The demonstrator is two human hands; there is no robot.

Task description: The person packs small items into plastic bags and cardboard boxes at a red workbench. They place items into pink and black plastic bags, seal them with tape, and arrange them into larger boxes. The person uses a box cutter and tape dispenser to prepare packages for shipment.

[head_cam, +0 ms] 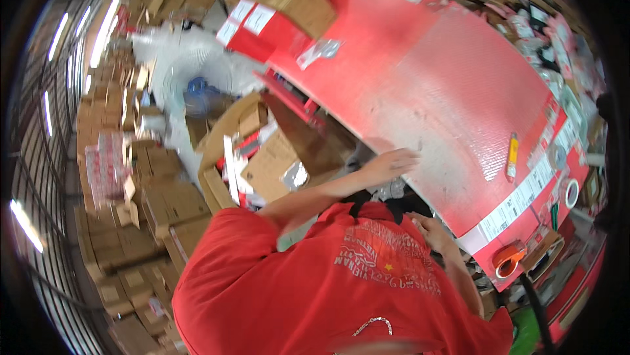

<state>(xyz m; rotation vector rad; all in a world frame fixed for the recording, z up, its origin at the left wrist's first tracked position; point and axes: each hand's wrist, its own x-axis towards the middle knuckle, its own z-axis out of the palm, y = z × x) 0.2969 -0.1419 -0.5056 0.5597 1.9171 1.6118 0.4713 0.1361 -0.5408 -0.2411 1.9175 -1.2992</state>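
Observation:
My left hand point(393, 164) reaches across my front to the near edge of a red-topped table point(433, 74). It is blurred, and I see nothing held in it. Close to my waist, by the hem of my red shirt point(315, 281), is my right hand point(429, 231); its fingers are partly hidden. On the right part of the tabletop lies a yellow utility knife point(512, 155). A strip of printed white labels point(517, 202) runs along that end. An orange tape dispenser point(509, 259) sits at the near right corner, with a tape roll point(571, 193) farther along.
A large open carton point(211, 190) holding cardboard and wrapping scraps stands left of the table. Beside a red box point(266, 35) on the tabletop is a brown carton point(290, 0). A floor fan point(197, 79) stands beyond. Stacked cartons point(172, 202) line the left; plastic-wrapped goods point(556, 50) lie behind.

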